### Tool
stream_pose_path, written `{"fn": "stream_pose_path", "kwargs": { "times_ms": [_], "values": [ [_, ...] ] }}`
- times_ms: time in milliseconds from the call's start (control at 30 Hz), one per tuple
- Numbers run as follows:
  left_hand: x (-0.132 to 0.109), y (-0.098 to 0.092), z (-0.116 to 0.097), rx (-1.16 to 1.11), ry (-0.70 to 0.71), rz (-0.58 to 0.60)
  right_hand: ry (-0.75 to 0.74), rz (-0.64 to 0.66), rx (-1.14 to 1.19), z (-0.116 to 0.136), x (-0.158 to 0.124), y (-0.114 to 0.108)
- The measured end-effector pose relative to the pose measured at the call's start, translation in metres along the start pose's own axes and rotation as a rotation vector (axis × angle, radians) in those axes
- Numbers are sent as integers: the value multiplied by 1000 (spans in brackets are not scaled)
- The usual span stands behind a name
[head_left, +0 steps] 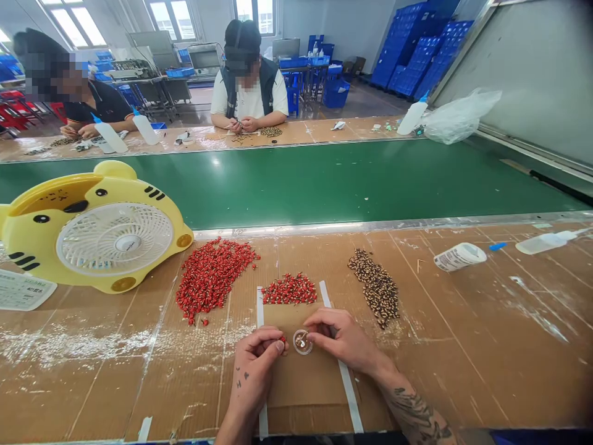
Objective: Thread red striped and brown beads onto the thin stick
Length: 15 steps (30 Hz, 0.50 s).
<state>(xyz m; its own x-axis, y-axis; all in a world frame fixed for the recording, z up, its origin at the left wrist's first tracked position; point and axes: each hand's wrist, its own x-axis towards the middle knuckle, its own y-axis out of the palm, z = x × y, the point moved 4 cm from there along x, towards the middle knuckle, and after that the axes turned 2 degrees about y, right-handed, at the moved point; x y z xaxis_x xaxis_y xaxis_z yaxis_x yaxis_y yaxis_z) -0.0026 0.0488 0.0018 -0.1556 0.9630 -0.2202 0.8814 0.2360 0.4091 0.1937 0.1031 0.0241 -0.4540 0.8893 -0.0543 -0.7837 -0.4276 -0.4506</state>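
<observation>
Left hand (256,361) pinches one red piece (283,339), right hand (341,339) one thin stick (304,337) over one clear cup (302,351).

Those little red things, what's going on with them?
A person's left hand pinches a small red piece. The right hand holds what looks like a thin stick at a small clear dish; what's in the dish is too small to tell. More red pieces lie in a large pile and a smaller pile just beyond the hands. A dark-and-tan pile lies to the right.
</observation>
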Motion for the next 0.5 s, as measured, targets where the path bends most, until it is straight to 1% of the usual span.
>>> {"fn": "stream_pose_path", "kwargs": {
  "times_ms": [67, 200, 300, 433, 500],
  "values": [
    [0, 0, 2, -23, -24, -11, 23, 1, -2, -1, -1, -2],
    [0, -2, 9, -44, -76, -21, 12, 25, -53, -2, 0, -1],
    [1, -1, 11, -52, -81, -9, -3, 19, -64, 1, 3, 1],
    [-4, 4, 10, -73, -37, 10, -105, 61, -123, 10, 1, 4],
    [-6, 5, 12, -75, -52, 6, -213, 88, -155, 9, -1, 6]
  ]
}}
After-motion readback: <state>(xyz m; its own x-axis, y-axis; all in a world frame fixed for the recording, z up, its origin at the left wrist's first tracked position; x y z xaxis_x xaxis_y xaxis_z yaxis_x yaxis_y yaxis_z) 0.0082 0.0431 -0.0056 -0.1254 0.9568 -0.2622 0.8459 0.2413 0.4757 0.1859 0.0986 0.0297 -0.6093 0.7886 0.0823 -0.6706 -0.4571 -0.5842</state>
